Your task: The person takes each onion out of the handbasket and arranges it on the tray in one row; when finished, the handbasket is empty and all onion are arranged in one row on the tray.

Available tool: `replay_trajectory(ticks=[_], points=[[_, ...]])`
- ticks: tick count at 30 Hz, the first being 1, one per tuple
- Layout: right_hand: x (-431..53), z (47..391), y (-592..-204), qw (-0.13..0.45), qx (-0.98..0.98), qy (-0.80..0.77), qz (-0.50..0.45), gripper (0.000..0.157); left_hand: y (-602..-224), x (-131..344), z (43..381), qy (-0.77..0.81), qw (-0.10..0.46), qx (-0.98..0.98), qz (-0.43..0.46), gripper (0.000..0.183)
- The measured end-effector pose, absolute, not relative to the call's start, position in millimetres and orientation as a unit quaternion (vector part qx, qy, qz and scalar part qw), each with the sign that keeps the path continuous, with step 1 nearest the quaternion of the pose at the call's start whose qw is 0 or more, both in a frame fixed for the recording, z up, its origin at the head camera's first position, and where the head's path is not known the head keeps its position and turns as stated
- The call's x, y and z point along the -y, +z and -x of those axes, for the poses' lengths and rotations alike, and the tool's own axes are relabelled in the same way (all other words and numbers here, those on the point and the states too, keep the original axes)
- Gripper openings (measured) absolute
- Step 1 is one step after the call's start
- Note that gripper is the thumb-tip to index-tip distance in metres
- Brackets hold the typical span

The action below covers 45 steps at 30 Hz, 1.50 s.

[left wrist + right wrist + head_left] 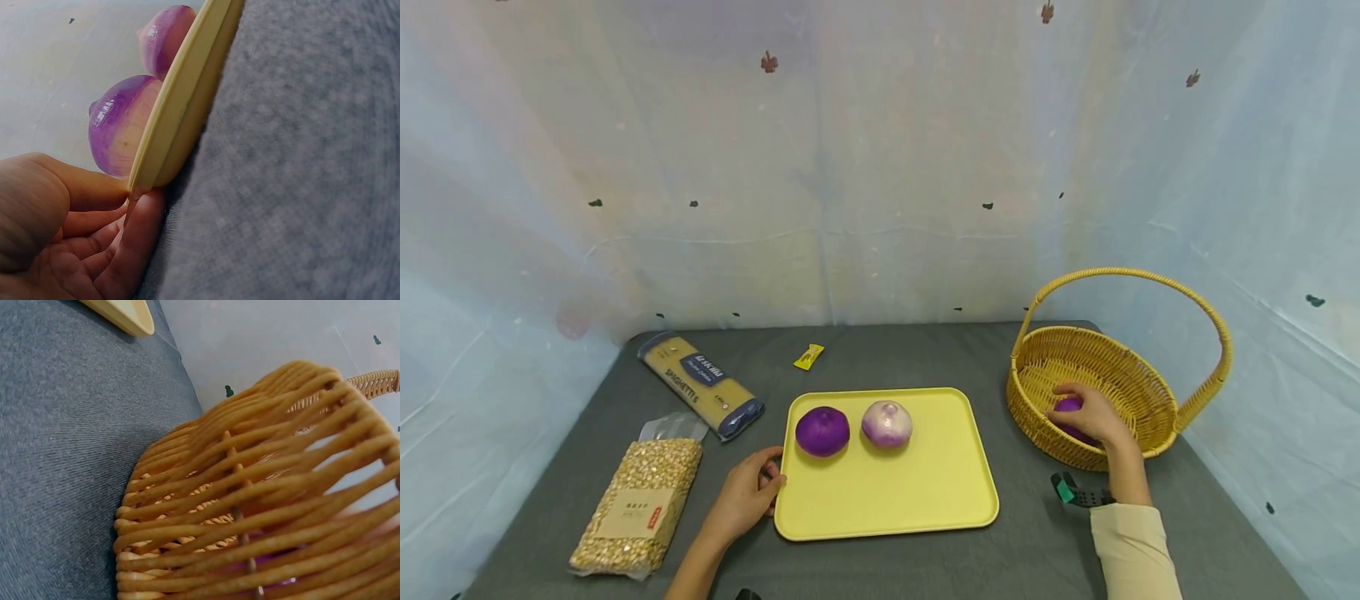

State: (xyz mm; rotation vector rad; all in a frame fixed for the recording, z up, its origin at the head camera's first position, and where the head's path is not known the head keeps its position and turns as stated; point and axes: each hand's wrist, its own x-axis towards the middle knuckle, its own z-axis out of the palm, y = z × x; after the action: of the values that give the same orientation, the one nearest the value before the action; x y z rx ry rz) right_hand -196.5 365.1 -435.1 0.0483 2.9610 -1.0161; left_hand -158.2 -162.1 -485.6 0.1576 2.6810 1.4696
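My left hand point(747, 492) pinches the left rim of a yellow tray point(887, 508), thumb on top and fingertips beneath, as the left wrist view shows close up. Two onions sit on the tray: a deep purple onion point(822, 432) nearer that hand and a paler white-and-purple onion point(887, 424) beside it. At the right, my right hand point(1093, 412) reaches into a wicker basket point(1018, 404) and holds a purple onion point(1070, 405), largely covered by the fingers. From the right wrist, the woven basket wall hides most of that hand; a bit of purple shows through the gaps.
The basket's tall arched handle point(1120, 272) rises over its opening. On the left lie a spaghetti pack point(700, 383) and a clear bag of corn kernels point(636, 500). A small yellow wrapped packet point(808, 357) lies behind the tray. A pale curtain point(880, 167) stands behind the grey table.
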Motion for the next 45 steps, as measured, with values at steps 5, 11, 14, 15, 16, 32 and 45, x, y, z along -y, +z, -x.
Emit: replay_trajectory(ticks=[5, 11, 14, 15, 16, 32, 45], points=[[-365, 197, -436, 0.002, -0.952, -0.307, -0.023, 0.052, -484, 161, 158, 0.479, 0.042, -0.876, -0.048, 0.04], [-366, 197, -436, 0.007, -0.953, -0.3, -0.044, 0.051, -483, 161, 157, 0.479, 0.043, -0.875, -0.048, 0.04], [-364, 196, -436, 0.0, -0.949, -0.311, -0.057, 0.05, -483, 161, 157, 0.479, 0.042, -0.875, -0.049, 0.04], [-364, 196, -436, -0.004, -0.946, -0.318, -0.06, 0.05, -483, 161, 157, 0.479, 0.042, -0.876, -0.05, 0.04], [-363, 195, -435, -0.008, -0.943, -0.325, -0.063, 0.051, -483, 161, 157, 0.478, 0.041, -0.876, -0.051, 0.04], [-355, 191, -424, -0.124, -0.92, -0.37, -0.044, 0.057, -488, 161, 157, 0.473, 0.029, -0.879, -0.056, 0.039], [-327, 189, -402, -0.196, -0.9, -0.39, -0.007, 0.051, -488, 161, 157, 0.474, 0.03, -0.878, -0.056, 0.039]])
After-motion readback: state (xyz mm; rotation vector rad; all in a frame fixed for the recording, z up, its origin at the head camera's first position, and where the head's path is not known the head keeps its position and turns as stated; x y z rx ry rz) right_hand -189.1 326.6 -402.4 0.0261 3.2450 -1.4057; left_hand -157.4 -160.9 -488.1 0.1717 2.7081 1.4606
